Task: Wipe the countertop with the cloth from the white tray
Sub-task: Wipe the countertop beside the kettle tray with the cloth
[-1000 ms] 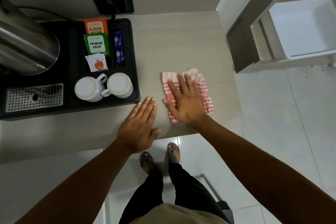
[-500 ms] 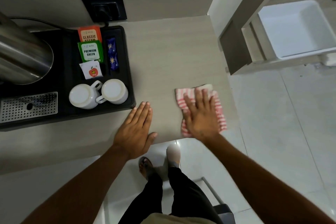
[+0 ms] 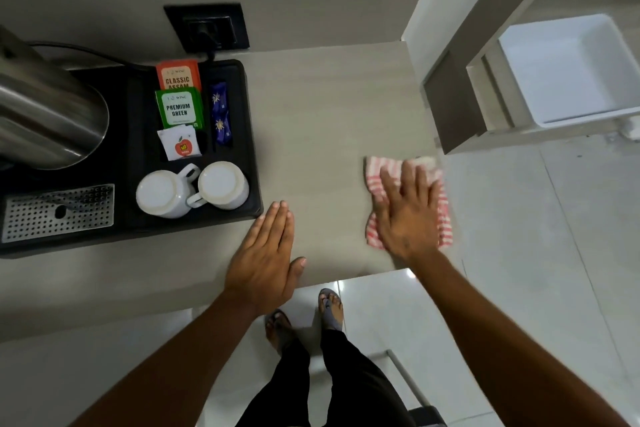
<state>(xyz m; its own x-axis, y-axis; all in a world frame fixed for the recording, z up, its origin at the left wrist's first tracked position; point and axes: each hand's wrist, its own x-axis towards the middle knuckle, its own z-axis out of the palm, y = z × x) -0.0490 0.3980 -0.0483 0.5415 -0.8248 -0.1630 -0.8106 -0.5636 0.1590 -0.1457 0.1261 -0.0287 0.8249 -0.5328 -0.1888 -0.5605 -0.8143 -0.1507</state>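
Note:
A red-and-white striped cloth [image 3: 374,174] lies flat at the right front corner of the beige countertop [image 3: 329,107], its right edge at the counter's edge. My right hand [image 3: 407,213] presses flat on top of the cloth, fingers spread, covering most of it. My left hand [image 3: 265,260] rests palm down on the counter near its front edge, fingers together, holding nothing. The white tray [image 3: 568,69] stands empty on a lower shelf to the far right.
A black tray [image 3: 242,149] on the left carries a steel kettle [image 3: 45,114], tea packets [image 3: 178,107], two upturned white cups [image 3: 192,189] and a perforated drip grate [image 3: 59,211]. A black wall socket [image 3: 207,28] sits behind. My feet stand on the tiled floor below.
My right hand has slid the cloth rightwards along the counter to its right edge. My left hand has stayed flat in the same place.

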